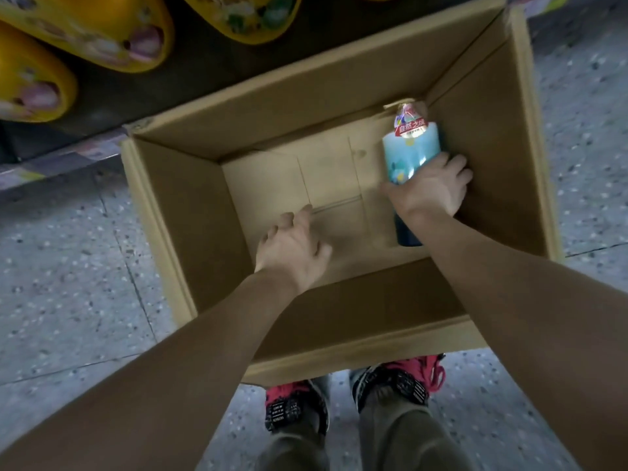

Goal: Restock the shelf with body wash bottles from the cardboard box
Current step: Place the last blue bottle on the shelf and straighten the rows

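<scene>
An open cardboard box [190,212] stands on the floor in front of my feet. One body wash bottle [409,147], light blue with a red-and-white label near its top, lies on the box bottom against the right wall. My right hand [430,188] is inside the box, with its fingers wrapped around the middle of that bottle. My left hand [292,248] hovers over the bare box bottom near the front wall, fingers slightly apart and holding nothing. The rest of the box bottom shows only cardboard.
Yellow plastic items [102,32] sit on a dark low shelf just beyond the box's far wall. The floor is grey speckled tile [68,266]. My red-and-black shoes [295,406] are right behind the box's near edge.
</scene>
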